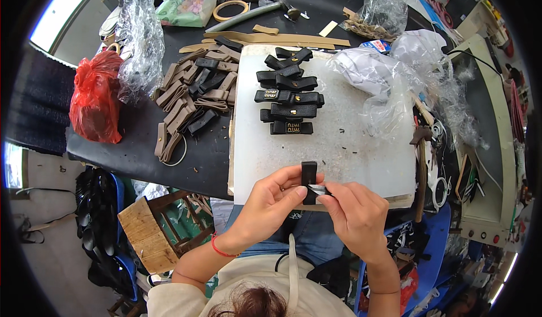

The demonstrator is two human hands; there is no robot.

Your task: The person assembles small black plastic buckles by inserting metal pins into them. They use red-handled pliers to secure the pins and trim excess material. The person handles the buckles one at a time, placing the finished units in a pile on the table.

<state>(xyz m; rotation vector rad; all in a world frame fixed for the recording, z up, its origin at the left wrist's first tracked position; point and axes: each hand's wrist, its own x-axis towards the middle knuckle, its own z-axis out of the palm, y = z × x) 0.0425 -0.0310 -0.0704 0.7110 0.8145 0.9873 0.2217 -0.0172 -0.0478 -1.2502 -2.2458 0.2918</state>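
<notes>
Person's head and cream top fill the bottom edge, both forearms coming up from there. Left hand, red band at the wrist, has its grip pinched on a small black strap piece, thumb on the front, fingers behind. Right hand meets it from the right, grip pressed around a thin silvery tool whose tip touches the strap piece. Piece is held upright just above the near edge of a white board lying on the black worktop.

Farther up the board: a stack of black strap pieces, some with gold lettering, well apart from the hands. Left of the board, on the worktop, a loose heap of tan and black straps. Red plastic bag at the worktop's left end, clear crumpled bag beside it. Clear plastic wrap piled on the board's right side, spilling over its edge. At the far edge a tape roll, a hammer and long tan strips. Wooden stool below left. Nothing sits between hands and stack.
</notes>
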